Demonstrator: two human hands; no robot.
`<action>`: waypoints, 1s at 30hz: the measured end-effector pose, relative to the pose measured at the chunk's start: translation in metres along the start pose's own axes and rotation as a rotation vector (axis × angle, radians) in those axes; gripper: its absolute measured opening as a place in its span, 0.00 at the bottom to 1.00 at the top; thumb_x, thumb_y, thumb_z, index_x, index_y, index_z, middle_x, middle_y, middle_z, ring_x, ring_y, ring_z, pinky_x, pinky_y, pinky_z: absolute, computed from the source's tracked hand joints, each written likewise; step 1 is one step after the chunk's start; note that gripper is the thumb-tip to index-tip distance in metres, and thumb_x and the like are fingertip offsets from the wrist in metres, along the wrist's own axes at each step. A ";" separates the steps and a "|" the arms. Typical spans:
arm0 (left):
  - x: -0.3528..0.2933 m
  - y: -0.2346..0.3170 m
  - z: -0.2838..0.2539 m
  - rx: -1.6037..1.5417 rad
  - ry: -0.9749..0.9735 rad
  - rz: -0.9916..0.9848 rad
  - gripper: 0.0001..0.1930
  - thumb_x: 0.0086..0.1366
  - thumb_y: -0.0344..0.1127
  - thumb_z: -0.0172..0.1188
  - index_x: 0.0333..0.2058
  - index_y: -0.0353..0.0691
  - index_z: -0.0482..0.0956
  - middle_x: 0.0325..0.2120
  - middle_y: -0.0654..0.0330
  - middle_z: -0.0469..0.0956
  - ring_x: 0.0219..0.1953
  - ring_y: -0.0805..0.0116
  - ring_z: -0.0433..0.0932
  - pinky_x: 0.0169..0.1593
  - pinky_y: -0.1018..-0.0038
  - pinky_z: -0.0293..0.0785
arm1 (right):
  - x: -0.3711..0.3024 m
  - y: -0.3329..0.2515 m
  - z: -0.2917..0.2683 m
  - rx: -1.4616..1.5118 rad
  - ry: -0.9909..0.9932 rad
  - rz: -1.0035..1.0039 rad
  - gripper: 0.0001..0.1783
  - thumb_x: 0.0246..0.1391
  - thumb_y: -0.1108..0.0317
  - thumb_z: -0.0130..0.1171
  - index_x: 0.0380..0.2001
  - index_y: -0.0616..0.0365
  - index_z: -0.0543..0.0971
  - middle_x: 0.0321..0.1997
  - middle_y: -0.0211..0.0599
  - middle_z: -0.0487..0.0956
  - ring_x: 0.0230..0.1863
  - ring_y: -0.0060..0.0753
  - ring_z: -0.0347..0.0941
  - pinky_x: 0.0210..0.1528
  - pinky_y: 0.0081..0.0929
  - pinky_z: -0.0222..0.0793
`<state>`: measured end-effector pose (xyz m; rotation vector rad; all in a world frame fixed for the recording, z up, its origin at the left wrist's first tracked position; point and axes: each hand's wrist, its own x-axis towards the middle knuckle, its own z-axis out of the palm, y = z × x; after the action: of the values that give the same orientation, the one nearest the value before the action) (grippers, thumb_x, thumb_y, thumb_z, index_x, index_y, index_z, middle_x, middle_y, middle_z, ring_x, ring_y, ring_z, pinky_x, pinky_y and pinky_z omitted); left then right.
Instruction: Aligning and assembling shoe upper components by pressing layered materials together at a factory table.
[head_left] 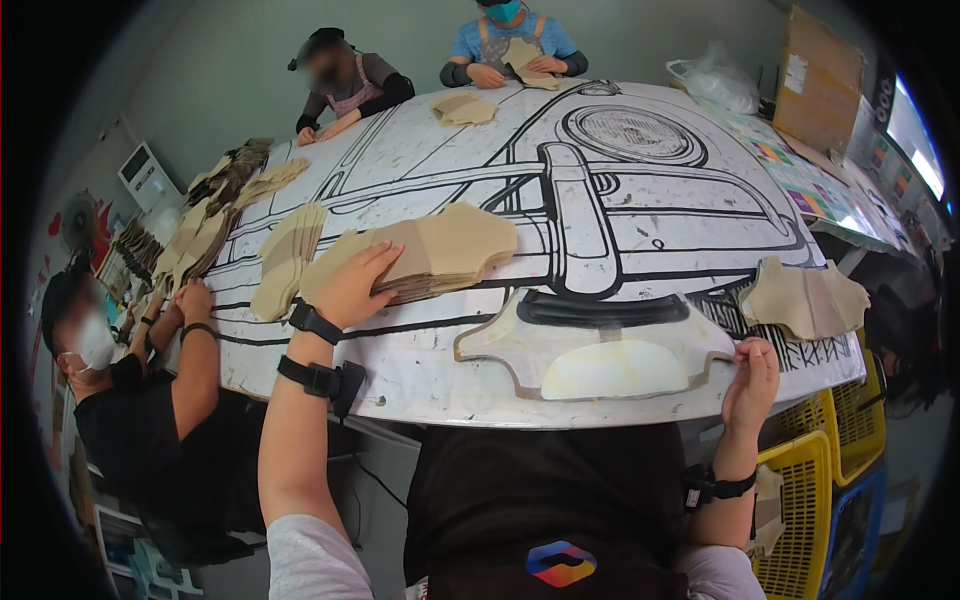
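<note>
My left hand (358,284) lies with fingers spread on a fanned stack of beige fabric pieces (455,240), pressing on its left part. In front of me is a flat shaped panel (480,345) with narrow side tips, a black band along its top and a pale half-oval patch in its middle. My right hand (752,385) is at the panel's right tip, thumb and fingers pinched together on it. Another small stack of beige pieces (808,297) sits beyond that hand, at the table's right end. Left of my left hand stands one more beige stack (288,260).
The white table (420,398) bears black line drawings. Three people work around it: one at the left (130,380), two at the far side. Beige piles (195,235) line the left edge. Yellow crates (800,480) stand below right; a cardboard sheet (820,80) stands back right.
</note>
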<state>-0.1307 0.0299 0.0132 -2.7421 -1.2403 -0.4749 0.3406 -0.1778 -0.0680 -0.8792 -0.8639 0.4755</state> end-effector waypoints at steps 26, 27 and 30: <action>-0.001 -0.014 -0.030 -0.413 -0.092 -0.218 0.12 0.62 0.33 0.53 0.44 0.39 0.76 0.34 0.54 0.78 0.35 0.61 0.76 0.42 0.72 0.71 | 0.003 -0.001 0.017 -0.651 -0.103 0.055 0.15 0.59 0.69 0.43 0.45 0.64 0.73 0.55 0.47 0.70 0.57 0.40 0.64 0.62 0.30 0.50; 0.001 -0.012 -0.033 -0.339 -0.158 -0.210 0.13 0.62 0.33 0.51 0.45 0.39 0.75 0.33 0.52 0.78 0.36 0.60 0.76 0.42 0.71 0.71 | 0.004 0.003 0.013 -0.753 -0.158 0.028 0.19 0.60 0.66 0.43 0.50 0.64 0.71 0.59 0.52 0.66 0.60 0.46 0.61 0.63 0.33 0.49; -0.001 -0.030 -0.028 -0.246 -0.077 -0.212 0.13 0.64 0.34 0.49 0.45 0.41 0.75 0.35 0.51 0.78 0.38 0.58 0.77 0.42 0.69 0.71 | 0.004 -0.003 0.026 -1.000 -0.151 -0.017 0.20 0.60 0.63 0.43 0.51 0.63 0.71 0.58 0.52 0.66 0.59 0.48 0.62 0.62 0.35 0.51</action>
<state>-0.1608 0.0434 0.0377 -2.8637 -1.6018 -0.5821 0.3220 -0.1649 -0.0555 -1.7563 -1.2680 0.0594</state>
